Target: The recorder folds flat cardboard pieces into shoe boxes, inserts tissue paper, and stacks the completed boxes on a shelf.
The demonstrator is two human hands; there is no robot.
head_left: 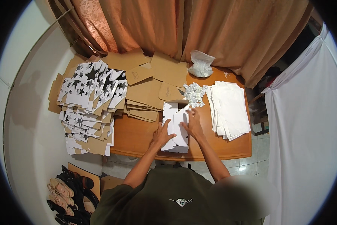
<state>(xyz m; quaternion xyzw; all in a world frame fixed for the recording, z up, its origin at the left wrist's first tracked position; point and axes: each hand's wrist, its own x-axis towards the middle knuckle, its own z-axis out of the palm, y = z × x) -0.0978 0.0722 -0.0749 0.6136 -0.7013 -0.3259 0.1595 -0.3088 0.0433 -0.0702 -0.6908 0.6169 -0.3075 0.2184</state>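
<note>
In front of me on the table stands a white box [170, 109] with black marks at its edges; a dark gap shows at its far end. White paper [181, 132] lies in or across its top. My left hand [162, 135] rests on the box's left side, thumb stretched over the white surface and fingers apart. At the right side is my right hand [193, 124], its thumb and bent fingers spread at the paper's far right corner. Whether any fingertip pinches the paper is too small to tell.
Star-printed cardboard sheets [82, 90] are piled at the left, beside flat brown cardboard [144, 90]. Small silvery packets [194, 93], a clear plastic bag [201, 64] and a white paper stack [230, 110] lie at the right on the wooden table [134, 137]. Shoes [69, 193] stand lower left.
</note>
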